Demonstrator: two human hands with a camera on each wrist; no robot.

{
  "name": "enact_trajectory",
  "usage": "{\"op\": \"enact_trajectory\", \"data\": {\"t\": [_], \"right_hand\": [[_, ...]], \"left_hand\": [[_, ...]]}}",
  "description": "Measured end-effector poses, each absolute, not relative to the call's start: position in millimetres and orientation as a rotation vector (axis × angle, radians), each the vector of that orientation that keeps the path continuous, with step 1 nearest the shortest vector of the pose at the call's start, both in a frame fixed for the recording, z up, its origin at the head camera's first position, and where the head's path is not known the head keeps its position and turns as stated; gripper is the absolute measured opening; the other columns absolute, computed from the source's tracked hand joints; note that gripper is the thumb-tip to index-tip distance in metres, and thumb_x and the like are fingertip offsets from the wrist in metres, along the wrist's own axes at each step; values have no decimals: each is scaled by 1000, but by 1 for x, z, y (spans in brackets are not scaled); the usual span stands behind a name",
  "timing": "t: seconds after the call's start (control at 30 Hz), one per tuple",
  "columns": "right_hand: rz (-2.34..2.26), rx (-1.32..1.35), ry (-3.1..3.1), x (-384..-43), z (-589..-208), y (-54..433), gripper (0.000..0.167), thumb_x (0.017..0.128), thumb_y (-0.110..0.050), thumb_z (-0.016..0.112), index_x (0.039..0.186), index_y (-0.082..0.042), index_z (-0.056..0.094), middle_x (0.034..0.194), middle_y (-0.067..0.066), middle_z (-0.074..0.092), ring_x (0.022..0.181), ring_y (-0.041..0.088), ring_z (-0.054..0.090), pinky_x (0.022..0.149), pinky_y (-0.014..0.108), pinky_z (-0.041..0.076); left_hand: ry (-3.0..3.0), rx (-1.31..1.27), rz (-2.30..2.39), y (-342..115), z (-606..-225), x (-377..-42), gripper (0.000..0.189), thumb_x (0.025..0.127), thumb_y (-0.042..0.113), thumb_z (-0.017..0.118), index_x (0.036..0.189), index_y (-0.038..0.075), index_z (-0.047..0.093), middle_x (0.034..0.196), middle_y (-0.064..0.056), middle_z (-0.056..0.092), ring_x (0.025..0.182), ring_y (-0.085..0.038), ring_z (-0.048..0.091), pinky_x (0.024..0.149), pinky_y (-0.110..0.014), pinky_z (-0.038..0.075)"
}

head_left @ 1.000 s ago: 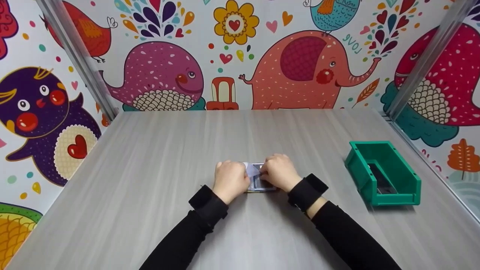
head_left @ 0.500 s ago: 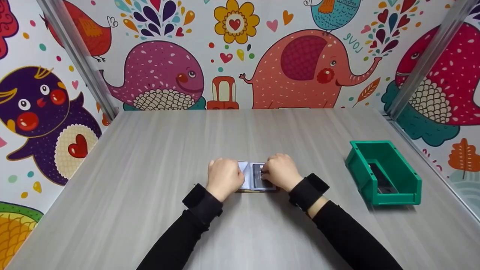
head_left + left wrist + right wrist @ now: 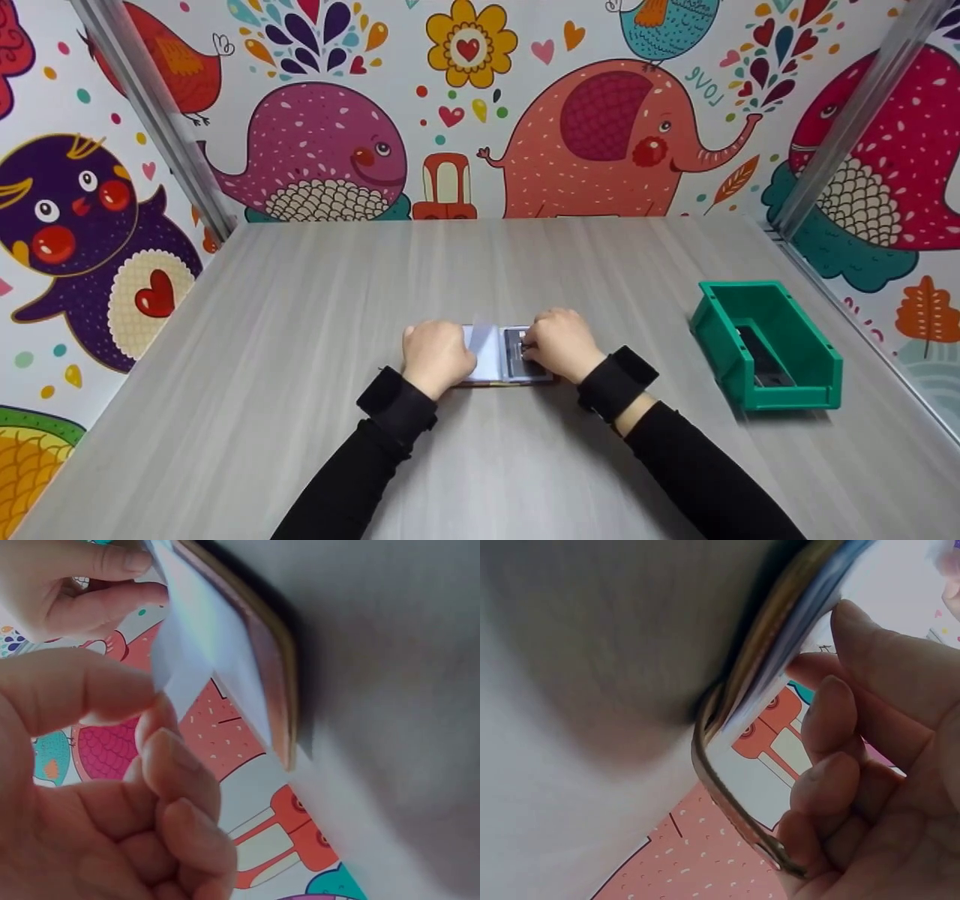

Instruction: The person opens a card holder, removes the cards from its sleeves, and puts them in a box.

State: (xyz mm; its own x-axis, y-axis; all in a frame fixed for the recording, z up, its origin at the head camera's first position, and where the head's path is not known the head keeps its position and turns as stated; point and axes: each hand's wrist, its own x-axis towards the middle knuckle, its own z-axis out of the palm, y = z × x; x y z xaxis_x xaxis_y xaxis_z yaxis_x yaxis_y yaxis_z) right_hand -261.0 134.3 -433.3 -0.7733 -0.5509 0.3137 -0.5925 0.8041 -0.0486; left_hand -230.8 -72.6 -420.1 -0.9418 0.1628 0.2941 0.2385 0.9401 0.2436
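Observation:
A small card holder (image 3: pixel 487 364) with clear plastic sleeves lies spread on the table, a dark card (image 3: pixel 516 352) showing in its right half. My left hand (image 3: pixel 437 356) pinches a translucent sleeve (image 3: pixel 176 645) between thumb and forefinger, lifting it off the left half. My right hand (image 3: pixel 562 345) grips at the right half, with thumb and forefinger on the sleeves and the other fingers curled. In the right wrist view, a brown strap (image 3: pixel 724 799) sticks out from the cover beside the right hand's little finger.
A green open-fronted bin (image 3: pixel 799 397) stands at the right of the grey wood-look table (image 3: pixel 315 285). Inside it lies a dark flat object (image 3: pixel 765 360). Patterned walls (image 3: pixel 465 112) and metal posts enclose the table at the back and sides.
My left hand has moved left with the pinched sleeve, so more of the card holder's pale left half and the dark card show. The right hand has stayed nearly in place.

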Motion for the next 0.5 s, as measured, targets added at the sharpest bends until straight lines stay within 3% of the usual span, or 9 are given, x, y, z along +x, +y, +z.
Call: {"op": "enact_trajectory", "data": {"t": [0.23, 0.5], "right_hand": [[231, 869, -2724, -260, -433, 134, 11, 71, -19, 86, 76, -13, 78, 71, 3, 63, 69, 26, 55, 68, 44, 45], [235, 879, -2692, -261, -434, 134, 13, 71, -19, 86, 69, -14, 74, 67, 2, 60, 67, 26, 54, 67, 44, 44]], "left_hand": [[-2924, -253, -390, -75, -423, -234, 23, 68, 13, 66, 54, 15, 48, 60, -2, 54, 63, -29, 57, 67, -41, 38], [-2991, -234, -361, -74, -425, -235, 17, 68, 14, 68, 59, 13, 54, 67, -4, 61, 71, -30, 61, 72, -42, 38]]}}
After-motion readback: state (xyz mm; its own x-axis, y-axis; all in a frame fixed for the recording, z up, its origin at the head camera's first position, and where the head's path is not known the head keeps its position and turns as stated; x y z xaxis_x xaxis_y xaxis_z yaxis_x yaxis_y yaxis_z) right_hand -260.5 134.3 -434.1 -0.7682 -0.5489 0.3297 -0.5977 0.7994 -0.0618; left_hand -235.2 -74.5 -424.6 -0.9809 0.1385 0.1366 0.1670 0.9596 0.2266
